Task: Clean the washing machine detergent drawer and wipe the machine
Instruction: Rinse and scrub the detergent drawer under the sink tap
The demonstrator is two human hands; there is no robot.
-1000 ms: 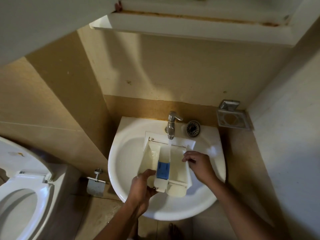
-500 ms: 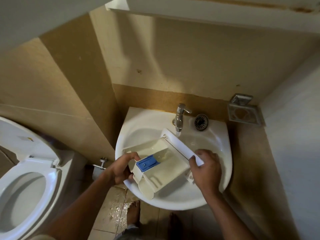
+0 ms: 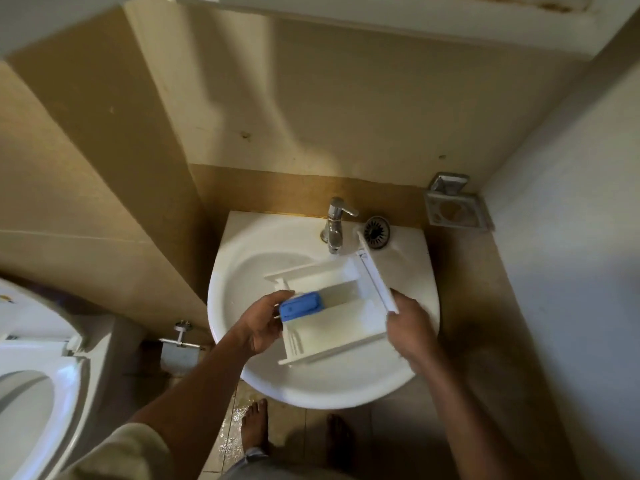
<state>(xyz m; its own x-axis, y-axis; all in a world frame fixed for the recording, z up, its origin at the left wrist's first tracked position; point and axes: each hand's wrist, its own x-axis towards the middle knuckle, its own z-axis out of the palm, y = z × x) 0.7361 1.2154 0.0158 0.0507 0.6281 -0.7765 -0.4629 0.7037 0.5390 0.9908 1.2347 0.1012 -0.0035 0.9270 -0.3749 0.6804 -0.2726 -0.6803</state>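
The white detergent drawer (image 3: 341, 315) is held over the white sink (image 3: 249, 268), lying sideways with its front panel to the right near the tap (image 3: 335, 225). A blue insert (image 3: 300, 306) sits in its left end. My left hand (image 3: 261, 325) grips the drawer's left end beside the blue insert. My right hand (image 3: 410, 327) holds the near end of the front panel. Whether water runs from the tap is hard to tell.
A round drain strainer (image 3: 376, 232) lies on the sink's back rim. A metal soap holder (image 3: 453, 209) is on the wall at right. A toilet (image 3: 31, 382) stands at left, a paper holder (image 3: 179, 351) between. My bare feet stand on wet floor tiles (image 3: 230, 434).
The drawer has been turned clockwise from lengthwise under the tap to lying across the sink, front panel now to the right. Both hands turned with it.
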